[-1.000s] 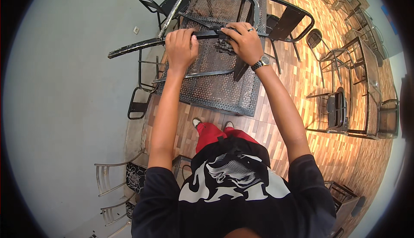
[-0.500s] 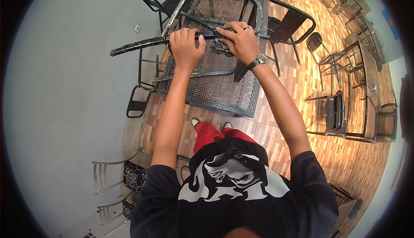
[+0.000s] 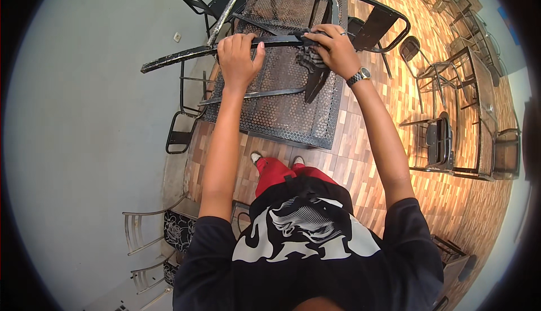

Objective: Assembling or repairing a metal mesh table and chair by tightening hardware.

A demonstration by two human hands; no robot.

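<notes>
A black metal chair (image 3: 180,58) with worn, scuffed paint lies tipped over on a black perforated metal table (image 3: 282,122). My left hand (image 3: 238,62) is closed round one bar of its frame, thumb on the near side. Farther right on the same bar, my right hand (image 3: 338,53) presses a dark grey striped cloth (image 3: 310,60) against the metal, its fingers folded over the top. Loose folds of the cloth hang below the bar. The chair's dark flat panel (image 3: 316,85) shows beneath my right hand.
Black chairs stand beside the table, one at the far left (image 3: 217,9) and one at the right (image 3: 380,26). More chairs and a long table (image 3: 482,113) line the right side. Patterned-seat chairs (image 3: 179,229) stand by the grey wall (image 3: 84,130) at the near left.
My right hand has slid to the right along the bar with the cloth, baring more metal between my hands. My left hand keeps its grip on the chair.
</notes>
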